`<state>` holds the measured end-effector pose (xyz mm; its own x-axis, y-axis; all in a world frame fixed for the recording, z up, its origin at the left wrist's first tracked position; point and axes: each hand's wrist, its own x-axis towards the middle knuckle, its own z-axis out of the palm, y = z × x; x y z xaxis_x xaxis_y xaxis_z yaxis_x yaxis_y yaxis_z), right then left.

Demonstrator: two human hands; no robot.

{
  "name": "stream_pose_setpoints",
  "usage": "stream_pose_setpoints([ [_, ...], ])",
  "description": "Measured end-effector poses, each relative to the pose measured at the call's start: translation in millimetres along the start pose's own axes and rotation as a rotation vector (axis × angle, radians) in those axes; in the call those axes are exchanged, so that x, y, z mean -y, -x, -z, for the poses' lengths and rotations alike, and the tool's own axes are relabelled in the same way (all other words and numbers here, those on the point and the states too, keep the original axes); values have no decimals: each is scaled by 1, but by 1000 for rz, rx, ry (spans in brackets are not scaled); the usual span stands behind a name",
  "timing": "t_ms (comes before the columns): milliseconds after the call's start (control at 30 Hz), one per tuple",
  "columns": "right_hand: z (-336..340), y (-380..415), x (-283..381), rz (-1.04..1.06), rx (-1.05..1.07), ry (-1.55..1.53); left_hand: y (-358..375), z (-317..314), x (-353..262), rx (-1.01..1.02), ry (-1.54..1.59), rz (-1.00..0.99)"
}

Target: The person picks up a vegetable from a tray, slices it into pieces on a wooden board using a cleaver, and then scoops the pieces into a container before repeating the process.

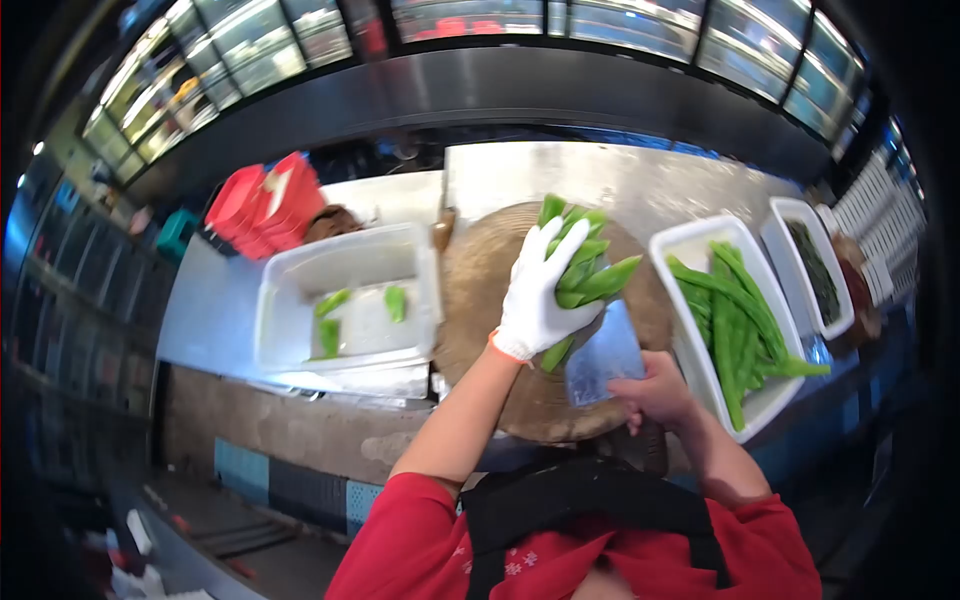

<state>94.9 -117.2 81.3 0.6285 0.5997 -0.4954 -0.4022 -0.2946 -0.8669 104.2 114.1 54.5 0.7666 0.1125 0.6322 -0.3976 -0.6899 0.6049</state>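
Note:
My left hand (pixel 541 290), in a white glove with an orange cuff, grips a bunch of green vegetable pieces (pixel 590 270) over a round wooden chopping block (pixel 480 290). Bare, my right hand (pixel 655 392) is closed around a wide-bladed cleaver (pixel 606 356). The blade lies just below and to the right of the bunch, over the block. Its handle is hidden in the fingers.
Left of the block, a white bin (pixel 345 240) contains a few green pieces. A white tub (pixel 668 240) of long green stalks stands at the right, beside a narrower tub (pixel 782 208) of dark greens. Red containers (pixel 265 205) are at the back left.

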Motion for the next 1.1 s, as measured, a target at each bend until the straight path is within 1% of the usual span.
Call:
stream_pose_setpoints([
  [33, -9, -4, 16, 5, -1, 29, -3, 22, 2, -23, -29, 24],
  [100, -36, -16, 53, 9, 40, 78, -10, 61, 1, -121, -104, -5],
  [133, -47, -25, 68, 17, 116, 172, -8, 84, 3, -148, -135, 41],
  [167, -58, -34, 80, 26, 187, 260, -7, 103, 9, -193, -138, 25],
  [200, -71, -47, 89, 33, 195, 256, -1, 120, 18, -249, -176, 36],
  [267, -97, -74, 100, 118, 407, 274, 15, 147, 42, -342, -238, 83],
  [300, -108, -85, 104, 127, 415, 256, 23, 157, 57, -382, -262, 119],
  [333, -119, -94, 105, 88, 426, 286, 32, 166, 69, -425, -267, 167],
  [400, -128, -98, 110, 12, 442, 296, 55, 175, 101, -546, -340, 372],
  [433, -128, -99, 107, 0, 427, 270, 58, 183, 107, -545, -127, 485],
  [467, -122, -99, 103, 15, 449, 288, 75, 184, 128, -605, -67, 662],
  [500, -108, -95, 97, 23, 439, 301, 74, 191, 116, -509, -43, 898],
  [533, -93, -89, 86, 59, 429, 215, 65, 185, 103, -513, -106, 940],
  [567, -78, -78, 73, 103, 412, 133, 69, 177, 114, -578, 47, 779],
  [600, -62, -64, 63, 138, 326, 154, 71, 174, 137, -571, -40, 679],
  [633, -47, -48, 54, 176, 258, 181, 59, 163, 137, -577, -139, 653],
  [667, -26, -35, 41, 236, 267, 165, 24, 140, 82, -478, -431, 629],
  [700, -4, -16, 33, 241, 227, 149, 6, 122, 70, -399, -370, 560],
  [767, 38, 25, 16, 239, 24, 104, -25, 64, 56, -231, -331, 391],
  [833, 84, 67, -6, 195, -193, -13, -56, 3, 6, 65, -278, 120],
  [900, 122, 111, -27, 204, -472, -96, -74, -68, -42, 241, -191, -29],
  [967, 146, 155, -30, 181, -765, -137, -90, -141, -75, 445, -41, -100],
  [1033, 170, 192, -47, 211, -942, -265, -96, -222, -77, 412, 28, -481],
  [1100, 192, 225, -67, 252, -1074, -290, -100, -295, -84, 640, -51, -406],
])
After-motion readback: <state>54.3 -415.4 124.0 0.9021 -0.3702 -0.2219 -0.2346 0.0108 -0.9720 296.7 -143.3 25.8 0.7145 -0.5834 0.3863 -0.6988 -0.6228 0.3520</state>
